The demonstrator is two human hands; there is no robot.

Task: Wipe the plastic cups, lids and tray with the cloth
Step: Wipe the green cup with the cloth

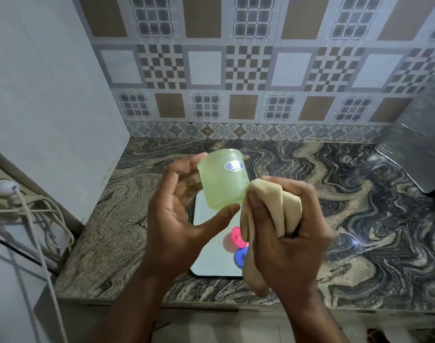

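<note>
My left hand (179, 211) holds a pale green translucent plastic cup (222, 180) between fingertips and thumb, tilted, with an oval sticker on its side. A bunched beige cloth (280, 211) is gripped in my right hand (285, 233) and presses against the cup's lower right side. Below both hands a white tray (211, 258) lies on the marble counter (360, 219). On the tray rest a pink lid (236, 237) and a blue lid (240, 256), both partly hidden by the cloth.
A tiled wall stands behind the counter and a plain wall on the left. A steel appliance (419, 134) sits at the back right. White cords and a plug (6, 189) hang at the left, off the counter's edge.
</note>
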